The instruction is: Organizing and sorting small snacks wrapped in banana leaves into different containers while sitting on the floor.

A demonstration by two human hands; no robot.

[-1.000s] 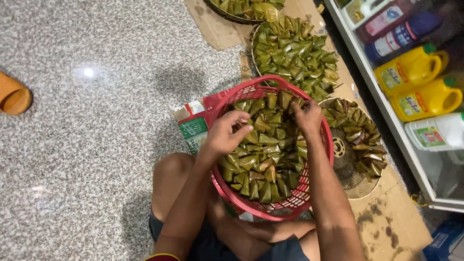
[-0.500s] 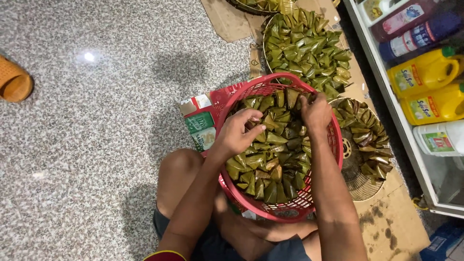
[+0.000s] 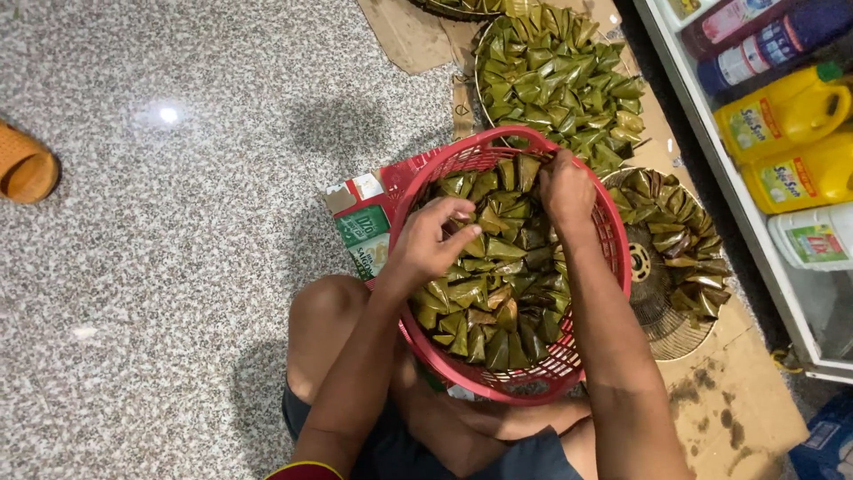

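Note:
A red plastic basket (image 3: pixel 418 187) rests between my knees, filled with several green leaf-wrapped pyramid parcels (image 3: pixel 498 293). My left hand (image 3: pixel 431 240) hovers over the left side of the pile, fingers curled around a parcel at its fingertips. My right hand (image 3: pixel 564 187) presses down at the far rim of the basket, fingers closed among the parcels there; what it grips is hidden.
A round wire tray (image 3: pixel 555 71) heaped with more parcels lies beyond the basket, and a second one (image 3: pixel 675 258) sits to the right. Cardboard sheets (image 3: pixel 746 391) cover the speckled floor. Yellow jugs (image 3: pixel 782 116) stand in a glass cabinet at right. An orange sandal (image 3: pixel 27 164) lies far left.
My left hand has shifted slightly right over the pile and curled on a parcel. My right hand stays at the far rim. The camera view drifted a little.

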